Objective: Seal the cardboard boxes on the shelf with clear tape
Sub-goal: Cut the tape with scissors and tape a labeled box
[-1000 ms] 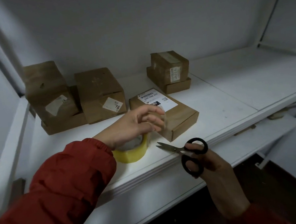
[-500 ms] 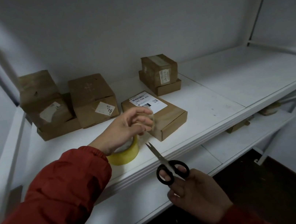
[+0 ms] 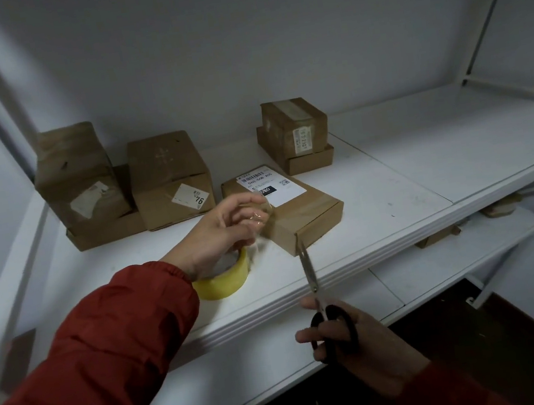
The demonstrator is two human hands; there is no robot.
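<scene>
A flat cardboard box (image 3: pixel 308 211) with a white shipping label lies near the front of the white shelf (image 3: pixel 381 213). My left hand (image 3: pixel 218 232) hovers over a yellowish tape roll (image 3: pixel 227 279) and pinches a pulled-out strip of clear tape (image 3: pixel 259 215) at the box's near left corner. My right hand (image 3: pixel 355 341) grips black-handled scissors (image 3: pixel 322 301) below the shelf edge. Their blades point up toward the front corner of the box and look closed.
Two boxes (image 3: pixel 84 191) are stacked at the back left, with a box (image 3: pixel 170 178) bearing a "76" sticker beside them. Another stack of two boxes (image 3: pixel 295 135) stands at the back centre. A lower shelf (image 3: pixel 441 266) holds small items. Metal uprights flank both sides.
My right hand has dropped below the shelf edge and turned the scissors from pointing left to pointing up at the box corner. My left hand stays over the tape roll holding the strip.
</scene>
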